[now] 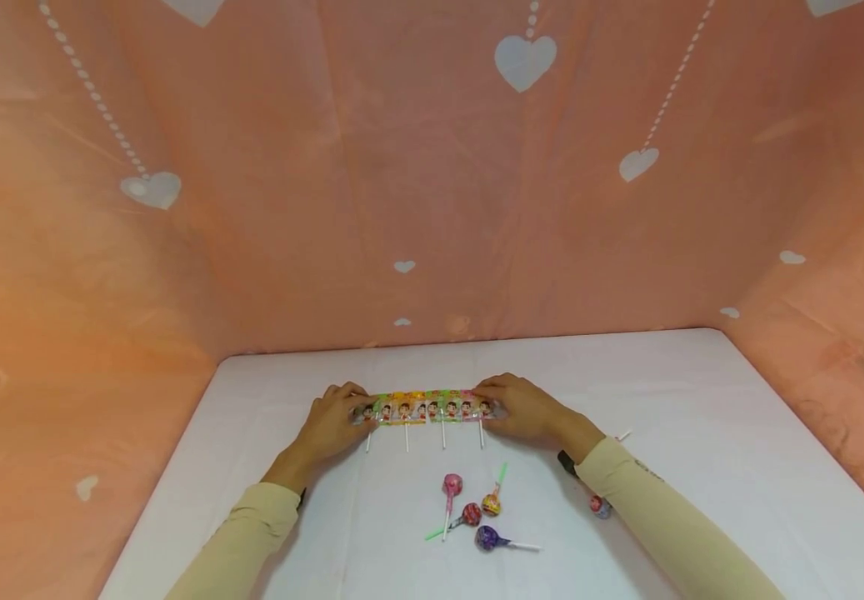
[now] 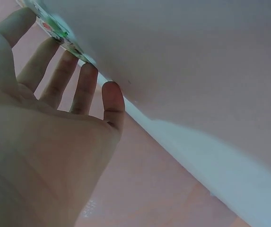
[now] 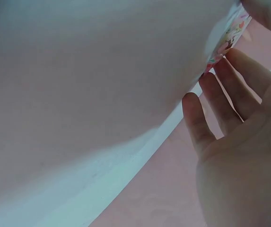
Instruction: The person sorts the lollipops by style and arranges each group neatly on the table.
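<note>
Several flat lollipops in clear wrappers with cartoon faces form a row, edge to edge, their white sticks toward me. Green, orange [image 1: 405, 408] and pink trim shows on them. At the row's left end my left hand [image 1: 336, 423] touches the end lollipop with thumb and fingertips; its fingers [image 2: 85, 87] are spread and fairly straight in the left wrist view. My right hand [image 1: 525, 408] touches the row's right end the same way, partly covering a pink-trimmed lollipop [image 1: 469, 406]. In the right wrist view its fingers [image 3: 220, 101] look extended, fingertips at the wrapper's edge.
Nearer me lie round lollipops: pink [image 1: 452, 483], yellow [image 1: 491, 503] with a green stick, red [image 1: 471, 514] and purple [image 1: 487, 538]. Another round lollipop [image 1: 600, 506] is partly hidden by my right sleeve [image 1: 656, 508]. Orange cloth [image 1: 439, 208] with white hearts surrounds the white table [image 1: 372, 533].
</note>
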Demonstrator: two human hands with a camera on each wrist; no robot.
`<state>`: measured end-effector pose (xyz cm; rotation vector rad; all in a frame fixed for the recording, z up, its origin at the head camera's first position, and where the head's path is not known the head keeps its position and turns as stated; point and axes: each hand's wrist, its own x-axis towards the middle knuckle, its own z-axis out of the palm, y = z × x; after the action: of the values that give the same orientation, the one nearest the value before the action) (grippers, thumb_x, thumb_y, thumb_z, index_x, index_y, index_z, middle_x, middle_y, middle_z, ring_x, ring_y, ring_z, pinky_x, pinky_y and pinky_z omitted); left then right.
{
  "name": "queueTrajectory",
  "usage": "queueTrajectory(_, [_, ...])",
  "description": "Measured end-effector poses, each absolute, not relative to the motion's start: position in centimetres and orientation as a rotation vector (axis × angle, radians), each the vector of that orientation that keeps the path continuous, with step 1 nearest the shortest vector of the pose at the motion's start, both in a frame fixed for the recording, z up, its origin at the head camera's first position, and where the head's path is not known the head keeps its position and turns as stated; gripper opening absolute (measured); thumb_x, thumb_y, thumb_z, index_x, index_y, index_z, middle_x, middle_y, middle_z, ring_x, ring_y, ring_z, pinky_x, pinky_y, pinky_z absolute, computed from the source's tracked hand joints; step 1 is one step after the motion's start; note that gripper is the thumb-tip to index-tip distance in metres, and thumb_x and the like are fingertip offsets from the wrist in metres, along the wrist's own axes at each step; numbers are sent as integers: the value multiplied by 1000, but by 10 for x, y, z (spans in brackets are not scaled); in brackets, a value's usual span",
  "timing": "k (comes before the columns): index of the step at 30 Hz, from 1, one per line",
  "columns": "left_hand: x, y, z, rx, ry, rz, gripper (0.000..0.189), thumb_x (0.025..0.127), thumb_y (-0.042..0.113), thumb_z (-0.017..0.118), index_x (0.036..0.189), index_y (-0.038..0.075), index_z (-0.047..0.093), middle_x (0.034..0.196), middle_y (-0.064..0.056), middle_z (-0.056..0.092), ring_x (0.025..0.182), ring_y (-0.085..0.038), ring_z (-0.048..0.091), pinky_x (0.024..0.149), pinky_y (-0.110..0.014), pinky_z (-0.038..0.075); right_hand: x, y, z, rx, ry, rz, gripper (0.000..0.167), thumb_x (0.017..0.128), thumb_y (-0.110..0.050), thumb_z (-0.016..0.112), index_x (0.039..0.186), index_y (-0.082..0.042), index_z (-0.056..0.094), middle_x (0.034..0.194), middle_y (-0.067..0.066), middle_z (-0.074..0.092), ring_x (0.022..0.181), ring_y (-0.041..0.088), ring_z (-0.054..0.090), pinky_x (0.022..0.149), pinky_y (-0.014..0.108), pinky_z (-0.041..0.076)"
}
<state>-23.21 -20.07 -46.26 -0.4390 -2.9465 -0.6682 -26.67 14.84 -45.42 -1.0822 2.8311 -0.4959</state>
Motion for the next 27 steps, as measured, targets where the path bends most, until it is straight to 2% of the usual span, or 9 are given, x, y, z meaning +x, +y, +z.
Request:
queueTrajectory(10, [-231, -200, -461, -421, -2974, -683, 44, 86, 29, 75, 125, 12, 69, 124, -5, 62, 117, -29, 51, 94, -51, 40, -257, 152, -439, -1130, 2951, -531, 62, 87, -34, 73, 141, -10, 55, 149, 8, 51, 139, 31, 44, 111, 55, 36])
queueTrajectory(15, [-230, -200, -458, -435, -2977, -658, 44, 87, 30, 75, 126, 11, 68, 125, -6, 62, 117, -29, 52, 94, -52, 41, -237, 159, -422, -1150, 2980, -653, 58, 89, -32, 72, 140, -10, 56, 147, 7, 53, 137, 31, 45, 106, 58, 37])
queueTrajectory(27, [-230, -199, -451, -549, -2959, -625, 44, 88, 30, 74, 127, 10, 67, 124, -6, 61, 117, -29, 53, 96, -52, 42, -190, 177, -406, -1115, 3041, -786, 57, 89, -28, 73, 141, -13, 55, 145, 8, 52, 135, 32, 46, 106, 56, 33])
